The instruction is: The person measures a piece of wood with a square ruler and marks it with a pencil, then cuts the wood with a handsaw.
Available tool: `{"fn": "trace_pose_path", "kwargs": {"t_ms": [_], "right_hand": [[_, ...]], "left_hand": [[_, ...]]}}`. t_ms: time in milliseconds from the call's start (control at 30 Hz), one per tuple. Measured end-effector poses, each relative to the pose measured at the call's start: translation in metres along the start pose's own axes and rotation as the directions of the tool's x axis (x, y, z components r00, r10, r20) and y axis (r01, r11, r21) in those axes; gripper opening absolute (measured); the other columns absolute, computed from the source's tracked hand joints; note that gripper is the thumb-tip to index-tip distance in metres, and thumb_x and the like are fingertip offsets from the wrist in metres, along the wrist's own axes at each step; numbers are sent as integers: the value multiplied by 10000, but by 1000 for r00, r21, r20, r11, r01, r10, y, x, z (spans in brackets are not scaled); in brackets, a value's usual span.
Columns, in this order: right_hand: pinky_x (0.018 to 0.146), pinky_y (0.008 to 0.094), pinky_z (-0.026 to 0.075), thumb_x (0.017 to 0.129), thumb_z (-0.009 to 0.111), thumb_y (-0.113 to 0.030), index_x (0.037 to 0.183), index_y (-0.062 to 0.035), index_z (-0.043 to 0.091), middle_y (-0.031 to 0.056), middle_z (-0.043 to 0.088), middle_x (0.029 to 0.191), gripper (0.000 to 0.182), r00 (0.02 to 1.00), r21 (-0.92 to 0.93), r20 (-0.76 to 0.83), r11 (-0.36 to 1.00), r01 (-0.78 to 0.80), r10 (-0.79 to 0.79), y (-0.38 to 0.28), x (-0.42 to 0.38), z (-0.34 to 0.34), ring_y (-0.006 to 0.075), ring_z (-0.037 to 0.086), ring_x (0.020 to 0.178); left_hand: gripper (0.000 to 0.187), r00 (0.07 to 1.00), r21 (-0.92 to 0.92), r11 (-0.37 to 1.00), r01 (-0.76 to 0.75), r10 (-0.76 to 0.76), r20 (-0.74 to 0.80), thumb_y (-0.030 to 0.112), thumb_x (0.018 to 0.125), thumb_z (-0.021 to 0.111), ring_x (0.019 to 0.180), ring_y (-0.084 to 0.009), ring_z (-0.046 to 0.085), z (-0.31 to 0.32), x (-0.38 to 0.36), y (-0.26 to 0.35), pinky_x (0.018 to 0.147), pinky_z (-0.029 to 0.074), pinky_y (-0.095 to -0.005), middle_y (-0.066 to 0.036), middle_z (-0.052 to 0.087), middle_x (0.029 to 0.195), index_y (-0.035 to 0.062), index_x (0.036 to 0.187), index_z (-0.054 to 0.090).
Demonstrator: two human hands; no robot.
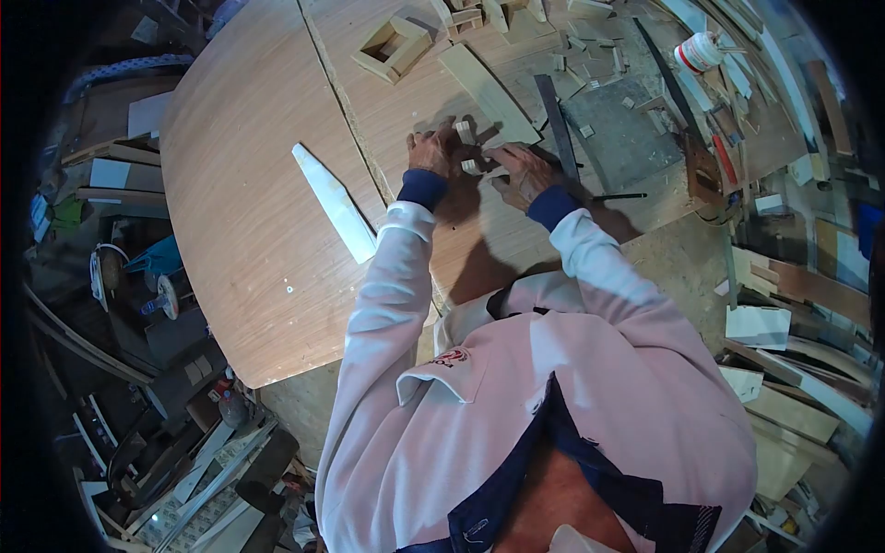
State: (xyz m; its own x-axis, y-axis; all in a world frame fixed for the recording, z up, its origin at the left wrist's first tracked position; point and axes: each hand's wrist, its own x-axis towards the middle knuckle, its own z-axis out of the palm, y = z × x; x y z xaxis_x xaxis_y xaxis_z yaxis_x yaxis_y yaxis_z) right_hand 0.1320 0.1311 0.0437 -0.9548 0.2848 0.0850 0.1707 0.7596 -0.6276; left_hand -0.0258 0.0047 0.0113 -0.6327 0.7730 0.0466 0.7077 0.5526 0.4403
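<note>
My left hand (430, 151) is over the table with its fingers bent against a small pale wooden block (465, 132). A second small wooden block (471, 167) lies on the tabletop between my two hands. Just right of it is my right hand (524, 175), its thumb and fingers curved and apart, with no object visible between them. Beyond my hands a flat wooden board (490, 90) lies at a slant. A dark flat strip (557, 125) lies beside my right hand, and a thin dark stick like a pencil (619, 195) is near that wrist.
A white tapered piece (334, 203) lies on the table (244, 230) to the left. Small wooden frames (394, 49) stand at the back. On the right are a grey flat panel (627, 134), a handsaw (704, 175), wood scraps and a white bottle (698, 52).
</note>
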Motion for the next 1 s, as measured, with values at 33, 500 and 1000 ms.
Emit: {"fn": "trace_pose_path", "kwargs": {"t_ms": [33,500,1000], "right_hand": [[852,413,449,686,672,-156,1075,-108,559,115,565,1002,408,1000,-1,4,1000,4,-4,1,-2,2,310,534,987],[787,364,494,754,640,-176,1184,-128,526,118,578,1073,447,987,248,-140,963,107,-73,-48,1,-39,291,593,924],[720,334,493,806,633,-261,906,-59,671,116,652,901,229,969,329,-197,941,-77,148,-51,6,-15,272,630,818]], "left_hand": [[572,1000,-1,1000,5,-5,-3,362,758,650,976,-298,575,5,0,-5,980,275,-548,-98,630,1053,202,1276,466],[513,954,-307,938,163,-229,-192,29,748,590,781,-307,635,-63,-69,50,694,503,-383,-160,653,869,23,1223,395],[597,862,-579,773,260,-456,-221,4,711,636,805,-330,628,32,-91,73,671,509,-383,-173,629,942,17,1242,363]]}}
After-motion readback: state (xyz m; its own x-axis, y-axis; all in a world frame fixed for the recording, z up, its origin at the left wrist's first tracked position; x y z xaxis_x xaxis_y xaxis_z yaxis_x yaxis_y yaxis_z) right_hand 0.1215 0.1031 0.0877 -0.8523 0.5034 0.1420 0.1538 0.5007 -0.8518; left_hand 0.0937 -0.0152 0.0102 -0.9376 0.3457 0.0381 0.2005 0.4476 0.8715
